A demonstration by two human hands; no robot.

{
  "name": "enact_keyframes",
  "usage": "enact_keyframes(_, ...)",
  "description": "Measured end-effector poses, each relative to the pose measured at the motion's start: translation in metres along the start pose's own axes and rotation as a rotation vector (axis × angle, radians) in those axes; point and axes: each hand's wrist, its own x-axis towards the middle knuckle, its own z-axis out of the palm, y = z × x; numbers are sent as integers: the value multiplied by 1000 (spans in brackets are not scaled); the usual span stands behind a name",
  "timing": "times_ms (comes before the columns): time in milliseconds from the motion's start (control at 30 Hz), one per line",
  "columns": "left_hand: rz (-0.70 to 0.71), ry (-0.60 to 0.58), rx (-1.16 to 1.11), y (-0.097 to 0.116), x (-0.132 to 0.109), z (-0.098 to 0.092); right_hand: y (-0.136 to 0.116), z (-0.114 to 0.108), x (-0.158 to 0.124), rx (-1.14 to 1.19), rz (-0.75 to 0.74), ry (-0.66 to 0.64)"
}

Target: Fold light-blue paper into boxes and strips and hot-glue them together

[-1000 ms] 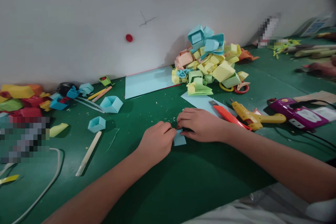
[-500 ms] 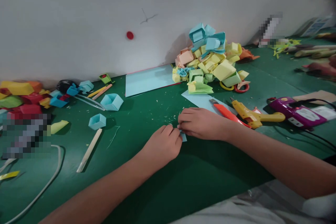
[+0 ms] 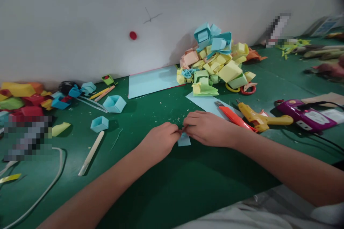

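My left hand (image 3: 158, 141) and my right hand (image 3: 206, 128) meet at the middle of the green table (image 3: 172, 186). Both pinch a small light-blue paper piece (image 3: 184, 140) that rests on the table between their fingertips. The fingers of each hand are curled and pressed on the paper's top edge. Most of the paper is hidden under the fingers. An orange utility knife (image 3: 232, 115) lies just right of my right hand. A light-blue paper sheet (image 3: 206, 103) lies behind that hand.
A pile of folded paper boxes (image 3: 215, 62) stands by the white wall. A yellow glue gun (image 3: 262, 118) and a purple device (image 3: 306, 118) lie at the right. Two small blue boxes (image 3: 114, 104) (image 3: 99, 124), a wooden stick (image 3: 90, 153), a white cable (image 3: 40, 193) and coloured paper shapes (image 3: 24, 98) lie at the left.
My left hand has slid slightly up and left, so more of the blue paper shows below the fingertips again. My right hand has stayed in place.
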Motion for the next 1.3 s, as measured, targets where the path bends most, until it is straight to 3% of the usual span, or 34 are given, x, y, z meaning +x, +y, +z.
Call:
enact_keyframes(133, -57, 3, -171, -9, 1, 3, -3, -1, 1, -44, -1, -23)
enact_keyframes(467, 48, 15, -112, -2, 1, -8, -11, -12, 2, -62, 29, -77)
enact_keyframes(633, -86, 39, -270, 2, 3, -9, -15, -12, 1, -13, 76, -79)
enact_keyframes(767, -220, 46, -378, -1, 6, -2, -10, -4, 2, 176, 243, -14)
enact_keyframes(967, -299, 14, -502, -1, 10, -3, -6, 3, 2, 369, 429, 48)
enact_keyframes(1100, -413, 11, -545, 2, 10, -4, -8, 3, 3, 408, 416, 35)
enact_keyframes(1300, -434, -2, -474, 4, 8, -1, -10, 1, 6, 464, 430, 18)
